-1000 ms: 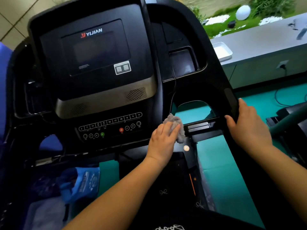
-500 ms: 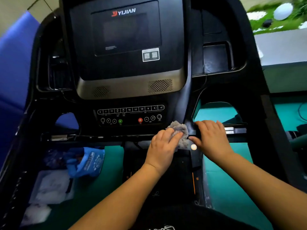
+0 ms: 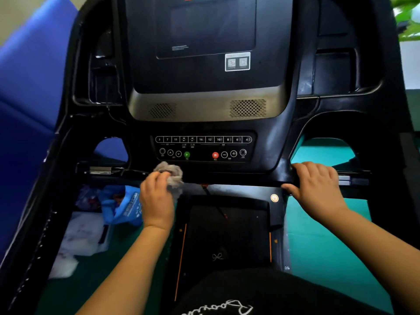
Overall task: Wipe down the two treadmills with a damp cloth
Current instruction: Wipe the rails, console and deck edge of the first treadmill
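Grey cloth (image 3: pixel 169 176), bunched, gripped by the left hand (image 3: pixel 156 198) and pressed against the treadmill (image 3: pixel 204 103) crossbar (image 3: pixel 227 178), just below the left end of the button panel (image 3: pixel 203 147). Right hand (image 3: pixel 317 187) curls its fingers over the same crossbar towards its right end, well apart from the cloth. Blue bag (image 3: pixel 120 205) lies on the floor at lower left.

Crossbar (image 3: pixel 238 179) at the console's lower edge lies bare between the left hand (image 3: pixel 156 201) holding the cloth (image 3: pixel 170 175) and the right hand (image 3: pixel 318 189) gripping the bar's right part. Left arched gap (image 3: pixel 111 150) and right arched gap (image 3: pixel 322 151) open through the frame above the bar, with the button panel (image 3: pixel 203 147) solid between them. Under the bar there is room over the belt (image 3: pixel 227 235), crossed by a thin cord (image 3: pixel 216 205); blue bag (image 3: pixel 120 205) crowds the space just beside the left hand
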### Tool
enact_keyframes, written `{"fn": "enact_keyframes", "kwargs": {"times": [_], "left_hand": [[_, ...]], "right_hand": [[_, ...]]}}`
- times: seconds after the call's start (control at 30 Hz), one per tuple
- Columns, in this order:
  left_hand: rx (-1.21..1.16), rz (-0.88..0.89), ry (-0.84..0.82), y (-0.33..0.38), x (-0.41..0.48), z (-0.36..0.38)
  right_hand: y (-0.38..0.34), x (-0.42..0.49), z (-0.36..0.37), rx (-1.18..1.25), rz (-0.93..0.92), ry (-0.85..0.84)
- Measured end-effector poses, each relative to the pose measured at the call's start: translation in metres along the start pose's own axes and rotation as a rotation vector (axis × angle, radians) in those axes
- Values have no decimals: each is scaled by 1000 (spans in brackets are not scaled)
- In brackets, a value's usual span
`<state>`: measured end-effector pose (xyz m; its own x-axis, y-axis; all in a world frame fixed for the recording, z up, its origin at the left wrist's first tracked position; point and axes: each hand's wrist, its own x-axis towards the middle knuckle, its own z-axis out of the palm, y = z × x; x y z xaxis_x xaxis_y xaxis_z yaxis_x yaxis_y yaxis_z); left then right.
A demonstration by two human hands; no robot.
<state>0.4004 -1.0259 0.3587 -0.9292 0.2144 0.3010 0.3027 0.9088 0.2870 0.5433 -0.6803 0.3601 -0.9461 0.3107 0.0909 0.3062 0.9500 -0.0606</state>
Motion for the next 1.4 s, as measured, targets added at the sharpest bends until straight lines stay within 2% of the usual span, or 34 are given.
{"fn": "enact_keyframes", "kwargs": {"times": [0.07, 0.2, 0.27, 0.37, 0.43, 0.57, 0.87, 0.97, 1.03, 1.1, 1.23, 1.4], "left_hand": [[-21, -144, -31, -12, 8, -7], [-126, -252, -18, 4, 8, -5], [-201, -246, -17, 29, -2, 2], [-275, -144, -11, 65, -14, 13], [-303, -186, -6, 74, -10, 14], [-287, -260, -5, 53, 5, 11], [-263, -528, 130, -39, 43, -10], [-277, -617, 143, -43, 52, -15], [-262, -599, 140, -35, 47, -15], [-260, -511, 127, -24, 35, -11], [-257, -337, 69, -1, 10, 4], [-303, -370, 85, -17, 23, 3]], "right_hand": [[0, 1, 0, 5, 2, 2], [0, 0, 1, 3, -1, 7], [0, 1, 1, 1, -5, 8], [0, 1, 2, -8, -2, 8], [0, 1, 2, -8, 0, 11], [-1, 2, -2, 11, 24, -26], [-8, 0, -12, 85, 99, -55], [-29, -4, -25, 290, 224, 69], [-55, -5, -33, 380, 158, 198], [-85, 4, -40, 394, 1, 240], [-136, 44, -42, 371, -217, 191], [-170, 89, -35, 238, -331, 146]]}}
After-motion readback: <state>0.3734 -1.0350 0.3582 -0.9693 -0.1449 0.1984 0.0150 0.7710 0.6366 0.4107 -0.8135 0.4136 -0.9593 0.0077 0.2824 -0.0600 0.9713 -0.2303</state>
